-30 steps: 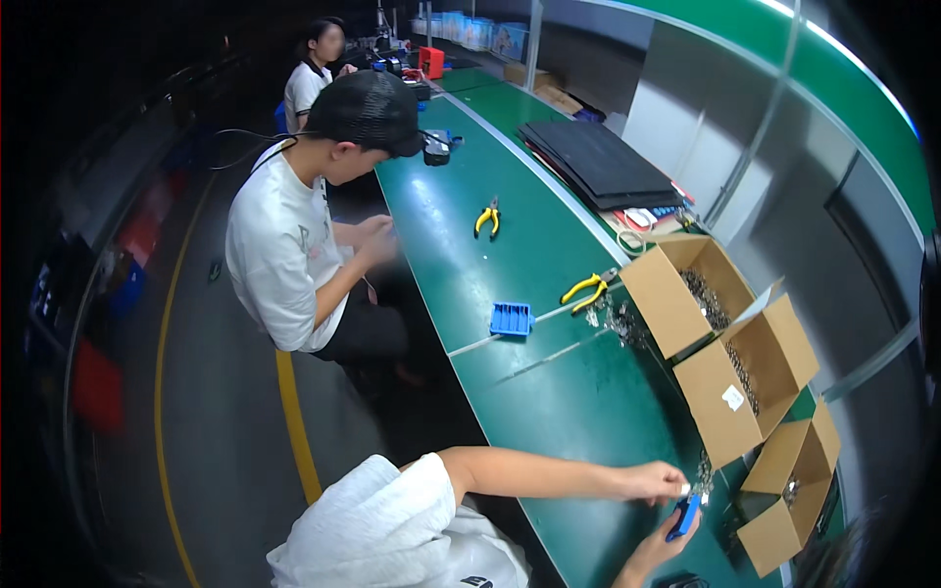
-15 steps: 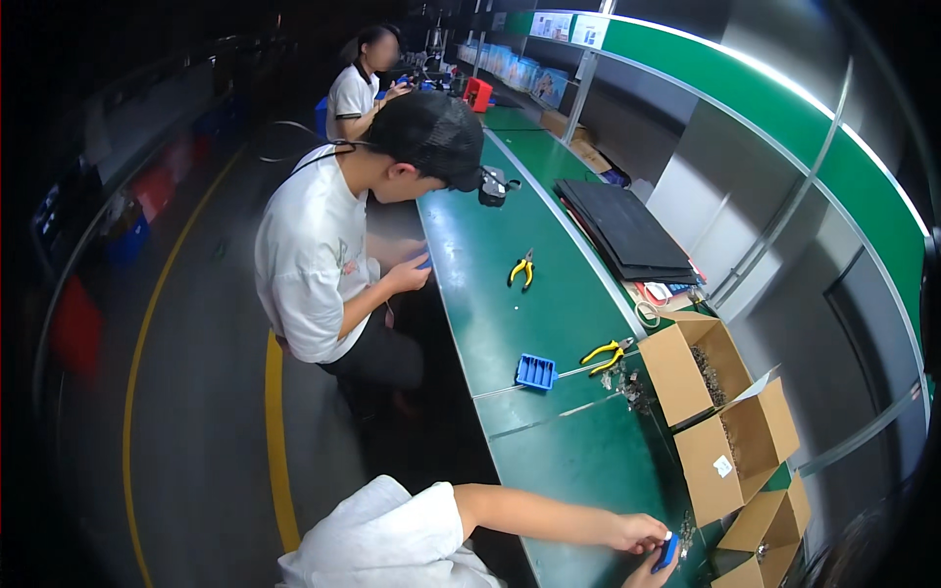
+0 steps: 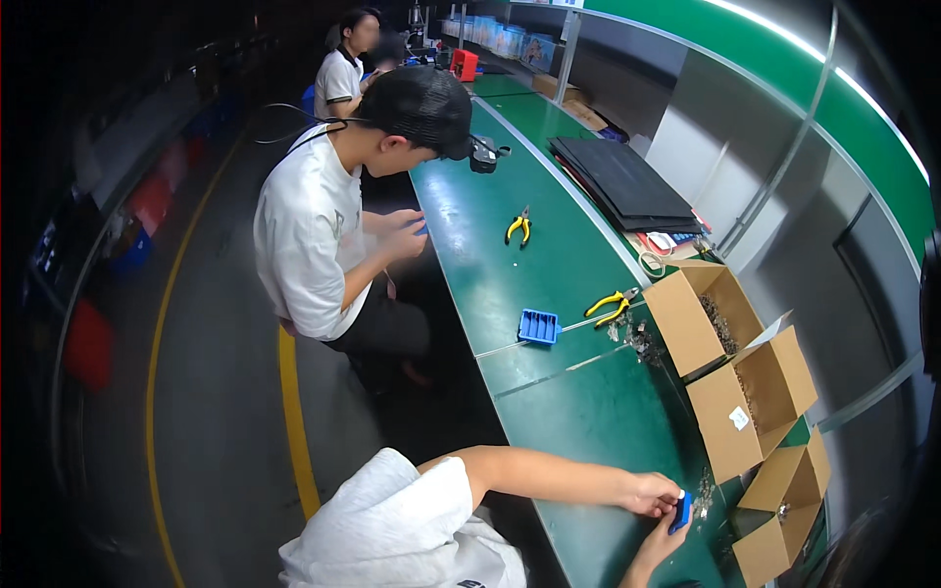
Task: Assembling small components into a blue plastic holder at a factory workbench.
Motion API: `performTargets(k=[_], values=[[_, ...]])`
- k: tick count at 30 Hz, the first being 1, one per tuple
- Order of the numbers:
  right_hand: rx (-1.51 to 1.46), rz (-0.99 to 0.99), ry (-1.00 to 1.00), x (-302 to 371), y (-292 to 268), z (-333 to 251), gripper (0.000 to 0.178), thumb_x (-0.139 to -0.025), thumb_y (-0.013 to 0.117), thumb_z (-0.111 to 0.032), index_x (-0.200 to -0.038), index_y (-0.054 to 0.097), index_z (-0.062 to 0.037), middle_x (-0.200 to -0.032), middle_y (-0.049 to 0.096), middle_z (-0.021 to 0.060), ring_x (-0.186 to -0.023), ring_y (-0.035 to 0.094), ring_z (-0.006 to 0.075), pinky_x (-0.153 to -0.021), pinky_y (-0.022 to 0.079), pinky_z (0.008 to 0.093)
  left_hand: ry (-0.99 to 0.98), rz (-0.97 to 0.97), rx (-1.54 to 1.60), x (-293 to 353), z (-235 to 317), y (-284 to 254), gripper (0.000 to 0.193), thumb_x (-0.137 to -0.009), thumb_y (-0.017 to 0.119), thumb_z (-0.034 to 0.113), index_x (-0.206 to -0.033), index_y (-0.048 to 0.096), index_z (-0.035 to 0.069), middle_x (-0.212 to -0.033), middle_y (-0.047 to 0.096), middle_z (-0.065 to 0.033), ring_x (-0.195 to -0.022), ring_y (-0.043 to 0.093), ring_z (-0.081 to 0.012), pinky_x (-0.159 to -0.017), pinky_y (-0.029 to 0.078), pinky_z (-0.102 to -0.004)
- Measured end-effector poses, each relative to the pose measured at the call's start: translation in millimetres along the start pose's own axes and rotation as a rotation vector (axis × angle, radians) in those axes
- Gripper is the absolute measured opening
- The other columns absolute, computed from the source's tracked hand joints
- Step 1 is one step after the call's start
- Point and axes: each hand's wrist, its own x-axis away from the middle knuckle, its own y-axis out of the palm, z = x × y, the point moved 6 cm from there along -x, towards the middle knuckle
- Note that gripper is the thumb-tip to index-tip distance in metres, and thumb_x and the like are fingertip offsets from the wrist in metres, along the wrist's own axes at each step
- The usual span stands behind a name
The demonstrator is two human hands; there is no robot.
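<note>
Both my hands are together over the bench near the lower right. My right hand (image 3: pixel 665 541) grips a small blue block-shaped piece (image 3: pixel 681 512), held upright above the green surface. My left hand (image 3: pixel 651 494) reaches across from the left, with thumb and fingers pinched at the block's upper end. A small white spot shows at those fingertips; what they pinch is too small to make out. Loose small metal parts (image 3: pixel 705 495) lie just beyond my hands. An open cardboard box (image 3: pixel 784 524) stands to their right.
Two more open boxes, one nearer (image 3: pixel 725 416) and one farther (image 3: pixel 686 318), hold small parts. A blue compartment tray (image 3: pixel 539 327) and two yellow-handled pliers (image 3: pixel 610 308) (image 3: pixel 519 228) lie on the bench (image 3: pixel 470 235). Black sheets (image 3: pixel 627 181) are stacked behind. A capped co-worker (image 3: pixel 314 235) stands at left; another person is farther away.
The view has shifted a little, so the bench and boxes sit differently in the picture. My hands stay together at the blue block. The near co-worker's hands have come closer together.
</note>
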Motion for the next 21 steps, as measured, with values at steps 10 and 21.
performTargets(k=[10,21], values=[[-0.462,-0.003,0.497,19.3,-12.4,27.8,0.030,-0.093,0.054,-0.019,-0.113,0.052,0.0035,-0.097,0.062,0.0110,-0.076,0.063,0.0174,-0.054,0.051,0.0269,0.890,0.005,-1.266,47.7,45.4,34.5,0.014,-0.085,0.058,0.011,-0.096,0.058,0.002,-0.093,0.056,-0.0115,-0.089,0.058,-0.0268,-0.077,0.047,-0.0362],[-0.447,-0.014,0.594,15.0,-9.0,18.3,0.036,-0.095,0.052,-0.031,-0.109,0.052,0.0021,-0.089,0.063,0.0109,-0.070,0.063,0.0181,-0.050,0.050,0.0264,1.071,-0.015,-1.598,57.8,47.2,44.9,0.013,-0.080,0.061,0.010,-0.089,0.059,0.002,-0.089,0.053,-0.0104,-0.088,0.053,-0.0289,-0.074,0.046,-0.0382]])
